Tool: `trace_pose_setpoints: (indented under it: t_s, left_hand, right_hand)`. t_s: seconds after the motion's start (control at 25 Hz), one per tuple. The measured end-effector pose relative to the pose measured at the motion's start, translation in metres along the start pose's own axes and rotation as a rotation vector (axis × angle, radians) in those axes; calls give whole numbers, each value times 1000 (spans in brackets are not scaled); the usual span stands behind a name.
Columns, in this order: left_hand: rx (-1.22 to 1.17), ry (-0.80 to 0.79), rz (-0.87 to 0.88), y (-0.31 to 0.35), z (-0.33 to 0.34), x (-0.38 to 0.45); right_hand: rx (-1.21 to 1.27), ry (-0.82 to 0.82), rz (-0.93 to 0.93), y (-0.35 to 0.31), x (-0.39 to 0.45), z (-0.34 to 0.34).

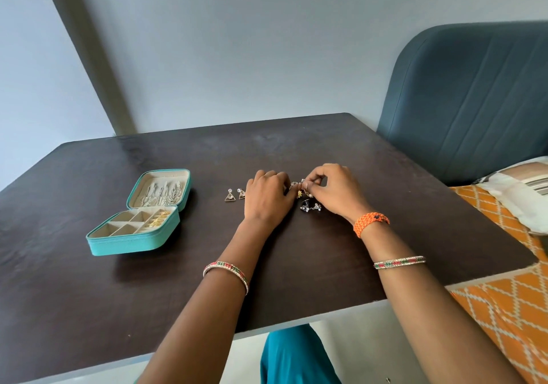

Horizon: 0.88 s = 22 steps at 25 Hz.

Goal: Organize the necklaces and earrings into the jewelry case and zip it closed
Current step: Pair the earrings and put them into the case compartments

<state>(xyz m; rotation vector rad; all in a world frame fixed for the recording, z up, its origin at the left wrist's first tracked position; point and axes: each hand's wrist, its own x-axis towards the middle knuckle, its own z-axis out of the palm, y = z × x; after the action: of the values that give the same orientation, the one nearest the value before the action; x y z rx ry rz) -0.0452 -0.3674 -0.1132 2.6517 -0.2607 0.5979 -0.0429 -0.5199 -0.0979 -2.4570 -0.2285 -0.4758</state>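
A teal jewelry case (127, 243) lies open at the table's left. Silver necklaces (164, 193) hang in its raised lid, and gold earrings (158, 220) sit in a tray compartment at the right. Two triangle earrings (235, 195) lie just left of my left hand (267, 197). My left hand rests knuckles-up beside a small pile of earrings (301, 189), its fingertips curled in at the pile. My right hand (332, 189) pinches an earring from that pile. A dark earring with pearls (310, 206) lies below the hands.
The dark wooden table (296, 265) fills the middle of the view. A blue padded headboard (474, 102) stands at the right, with an orange patterned bedsheet (510, 309) and a pillow (522, 191) beside the table edge.
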Motion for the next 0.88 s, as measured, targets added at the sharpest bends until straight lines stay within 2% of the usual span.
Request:
trace_pose_setpoints:
  t_s: [0.16,0.36,0.48,0.72,0.88]
  left_hand:
    - [-151,-48,-8,-2,-1,1]
    - [-210,-47,-64,2,-5,1]
    - [-165,-45,-61,5,-4,1]
    - [-274,-51,-137,2,-6,4]
    - [-172,-38,-74,3,-4,3]
  right_hand:
    - [194,56,52,2,3,2]
    - [509,83,109,0,5,2]
    - [721,68,239,-3,6,-5]
    - [1251,-26,459,-10,6,-12]
    - [1426,-30,562,-14,3,-19]
